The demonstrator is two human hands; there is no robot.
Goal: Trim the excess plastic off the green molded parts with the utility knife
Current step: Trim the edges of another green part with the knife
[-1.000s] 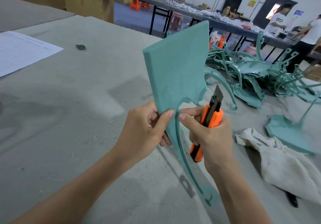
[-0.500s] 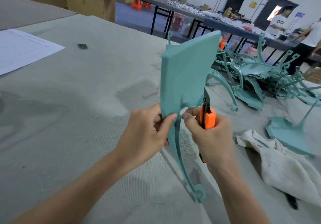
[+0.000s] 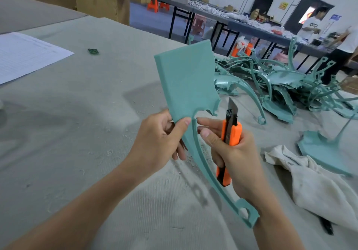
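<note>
My left hand (image 3: 155, 139) pinches the lower edge of a green molded part (image 3: 186, 79), a flat plate held upright above the table. A long curved arm runs down from the plate to a looped end near my right wrist. Jagged flash shows on the plate's lower right corner. My right hand (image 3: 232, 152) grips an orange utility knife (image 3: 230, 133) with its blade pointing up, just right of the flash. The right forefinger touches the curved arm beside my left thumb.
A heap of green molded parts (image 3: 280, 87) lies at the back right, with one single green part (image 3: 325, 151) nearer. A crumpled white cloth (image 3: 313, 183) is at the right. A paper sheet (image 3: 23, 56) lies far left. Plastic shavings litter the grey table (image 3: 77, 114).
The part has turned back to face me and tilted left after being edge-on. The knife blade has come away from the plate's edge to its right.
</note>
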